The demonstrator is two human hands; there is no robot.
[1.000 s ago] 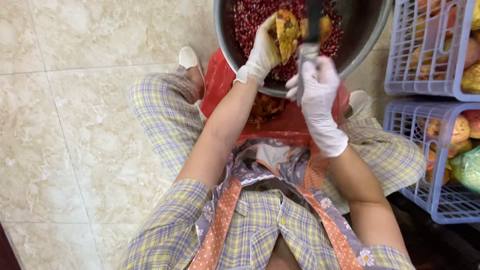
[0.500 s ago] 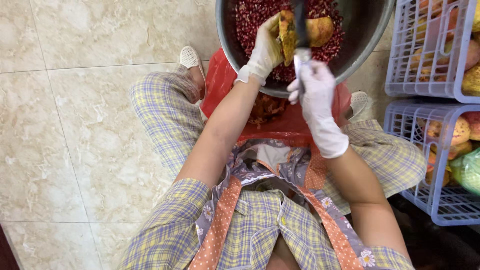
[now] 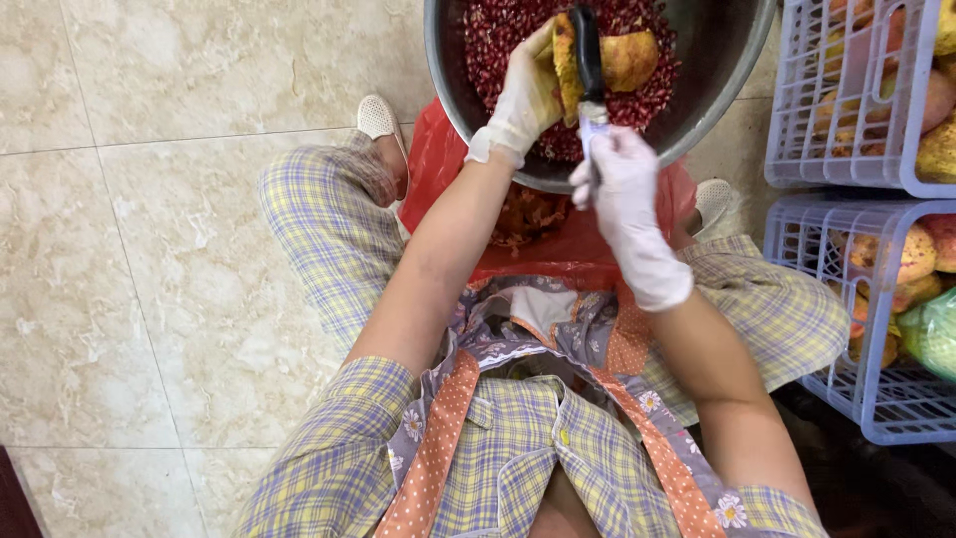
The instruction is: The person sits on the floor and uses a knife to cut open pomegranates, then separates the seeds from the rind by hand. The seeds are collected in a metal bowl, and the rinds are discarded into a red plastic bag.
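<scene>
A large metal bowl point(image 3: 719, 92) holds a heap of dark red pomegranate seeds point(image 3: 498, 30) in front of me. My left hand point(image 3: 523, 90), in a white glove, holds a yellow pomegranate piece point(image 3: 629, 58) over the seeds. My right hand point(image 3: 622, 194), gloved too, grips a tool with a black upper part point(image 3: 588, 55) that stands against the fruit piece. Both hands are over the near rim of the bowl.
A red plastic bag point(image 3: 568, 254) lies under the bowl, between my legs. Two pale purple plastic crates point(image 3: 846, 349) with whole pomegranates point(image 3: 911, 254) stand at the right, one behind the other. Beige floor tiles point(image 3: 149, 249) spread to the left.
The tool has moved up against the fruit piece, and my left hand has turned the piece slightly. The bowl and crates have stayed put.
</scene>
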